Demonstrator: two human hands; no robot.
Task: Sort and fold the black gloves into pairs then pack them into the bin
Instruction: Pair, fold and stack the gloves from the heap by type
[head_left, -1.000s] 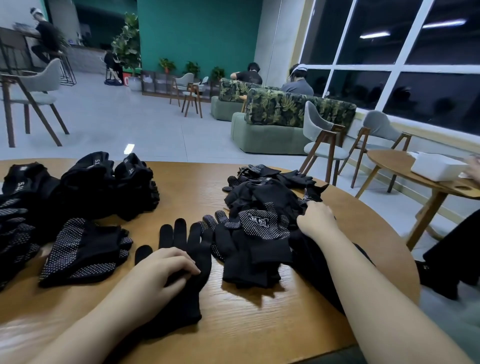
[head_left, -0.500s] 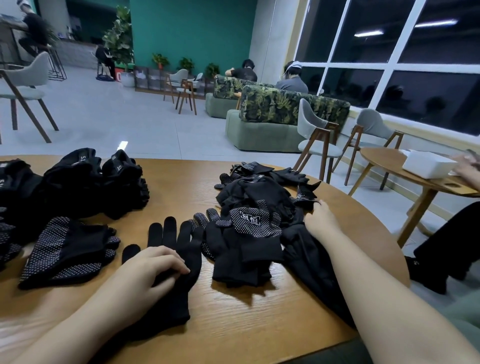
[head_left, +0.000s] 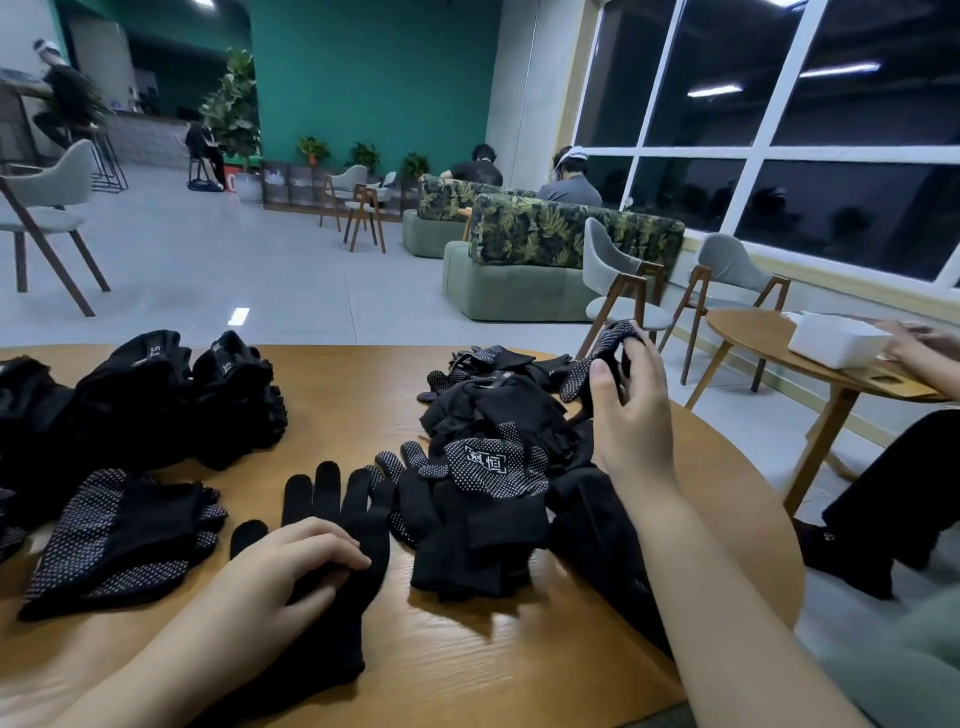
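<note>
The left hand (head_left: 291, 566) lies flat, fingers loose, pressing a black glove (head_left: 332, 525) onto the table (head_left: 363, 395), just left of the loose pile of gloves (head_left: 493, 467). Beyond the pile, the right hand (head_left: 631, 410) pinches a dotted glove (head_left: 597, 358) raised off it.

My left grip (head_left: 296, 566) covers the palm and cuff of the flat glove (head_left: 332, 525) under it, so only its fingers show beyond my knuckles. My right grip (head_left: 631, 410) hides most of the dotted glove (head_left: 597, 364) it pinches; I cannot tell how far that glove hangs behind my palm. Left of my left grip, the folded heap (head_left: 130, 400) runs off the picture's edge. Under my right forearm, part of the loose pile (head_left: 498, 467) is hidden. The counter (head_left: 467, 660) is cut off below.
</note>
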